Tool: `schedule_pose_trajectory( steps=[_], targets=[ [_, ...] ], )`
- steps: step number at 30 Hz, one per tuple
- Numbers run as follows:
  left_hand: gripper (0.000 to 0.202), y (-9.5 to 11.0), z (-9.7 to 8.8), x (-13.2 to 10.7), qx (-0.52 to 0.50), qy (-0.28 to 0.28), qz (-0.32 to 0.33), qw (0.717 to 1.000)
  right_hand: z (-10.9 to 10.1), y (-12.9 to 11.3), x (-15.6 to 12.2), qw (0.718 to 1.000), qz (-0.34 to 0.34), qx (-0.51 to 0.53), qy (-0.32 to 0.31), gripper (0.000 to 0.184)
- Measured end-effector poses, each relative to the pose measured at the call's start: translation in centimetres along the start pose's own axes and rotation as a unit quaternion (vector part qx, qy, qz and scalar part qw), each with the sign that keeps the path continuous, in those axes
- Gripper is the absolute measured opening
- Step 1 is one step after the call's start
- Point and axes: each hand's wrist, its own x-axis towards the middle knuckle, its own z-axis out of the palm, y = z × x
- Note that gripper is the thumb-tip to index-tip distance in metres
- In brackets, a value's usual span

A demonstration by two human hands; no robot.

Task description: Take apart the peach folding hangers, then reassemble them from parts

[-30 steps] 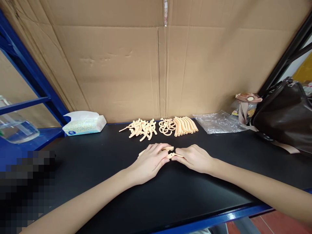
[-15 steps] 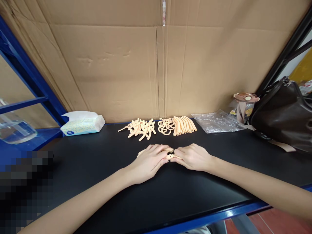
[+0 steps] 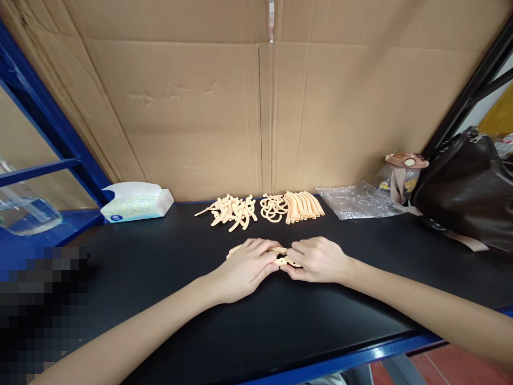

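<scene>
My left hand (image 3: 247,271) is closed around a pale, wood-coloured piece (image 3: 233,250), whose rounded end sticks out past the back of the hand. More of the pale parts (image 3: 282,261), one with a small dark hole, show between the fingertips of both hands. My right hand (image 3: 318,260) pinches a similar pale piece (image 3: 292,262) with a hole in it. The pieces meet in the gap between the hands, low over the black tabletop (image 3: 256,337); the fingers hide how they join.
Behind the hands lie a heap of short pale pieces (image 3: 232,211), several curved pieces (image 3: 273,207) and a row of long curved strips (image 3: 303,206). A tissue pack (image 3: 136,202) sits left; a clear plastic bag (image 3: 356,202), a bottle (image 3: 404,174) and a dark bag (image 3: 468,187) stand right. Cardboard (image 3: 192,117) walls the back.
My right thumb has shifted down and left, and the holed piece in the right fingers now shows more. The left hand has barely moved.
</scene>
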Motion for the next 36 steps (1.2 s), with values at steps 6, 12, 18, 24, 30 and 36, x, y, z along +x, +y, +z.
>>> schedule_pose_trajectory(
  steps=[6, 12, 18, 24, 30, 36],
  targets=[
    [0.033, -0.1, 0.1, 0.0, 0.000, 0.005, 0.003, 1.000, 0.1, -0.1, -0.1, 1.000, 0.011, 0.015, -0.010, 0.040],
    [0.034, 0.0, 0.1, 0.0, -0.001, 0.010, 0.004, 1.000, 0.3, -0.2, 0.0, 1.000, 0.002, 0.011, 0.002, 0.038],
    [0.031, -0.1, 0.2, -0.1, 0.002, 0.035, -0.021, 0.999, -0.3, 0.1, 0.3, 0.997, 0.011, 0.032, -0.067, 0.042],
    [0.027, -0.9, 0.6, 0.1, -0.004, 0.082, -0.102, 0.991, -1.9, 0.7, 0.8, 0.976, 0.040, 0.141, -0.164, 0.036],
    [0.025, -1.6, 0.9, 0.2, -0.047, 0.087, -0.164, 0.981, -2.7, 1.2, 1.0, 0.954, 0.066, 0.221, -0.191, 0.012],
    [0.025, -3.1, 0.9, 0.3, -0.131, 0.136, -0.163, 0.968, -3.2, 1.5, 1.2, 0.959, 0.065, 0.210, -0.177, 0.007]
  ],
)
